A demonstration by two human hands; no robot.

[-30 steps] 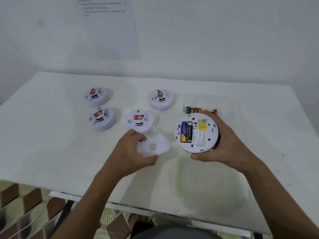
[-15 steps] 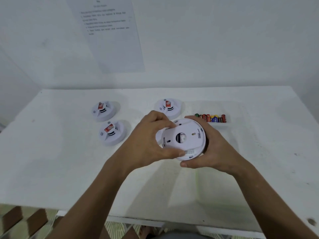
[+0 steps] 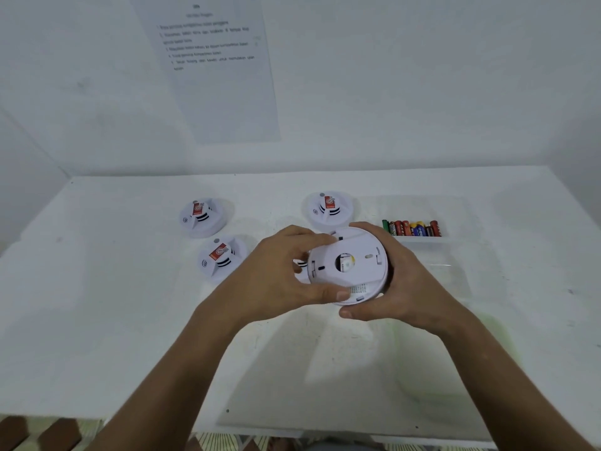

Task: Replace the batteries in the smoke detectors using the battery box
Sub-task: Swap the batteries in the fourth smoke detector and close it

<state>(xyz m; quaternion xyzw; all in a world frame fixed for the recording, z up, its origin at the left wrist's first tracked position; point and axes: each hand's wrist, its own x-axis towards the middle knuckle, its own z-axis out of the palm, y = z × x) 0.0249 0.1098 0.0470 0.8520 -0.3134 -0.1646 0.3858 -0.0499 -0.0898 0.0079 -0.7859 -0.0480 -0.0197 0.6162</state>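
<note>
I hold a round white smoke detector (image 3: 349, 265) above the table, its back side up with the white back cover on it. My right hand (image 3: 400, 284) cups it from the right and below. My left hand (image 3: 276, 281) grips its left edge, thumb on the near rim and fingers over the far rim. A clear battery box (image 3: 419, 237) with a row of red, green and blue batteries (image 3: 411, 228) lies behind my right hand. Three more detectors lie face up: far left (image 3: 201, 216), middle left (image 3: 221, 257), far centre (image 3: 330, 208). Another is mostly hidden behind my left hand.
The white table (image 3: 97, 304) meets a white wall with a printed sheet (image 3: 214, 66) taped above. A clear box lid (image 3: 445, 353) with a greenish rim lies near the front right, under my right forearm. The table's front edge runs along the bottom.
One second ago my left hand held the loose back cover beside the open battery bay. It has brought the cover onto the detector, and both hands now grip the closed detector. The camera tilted up.
</note>
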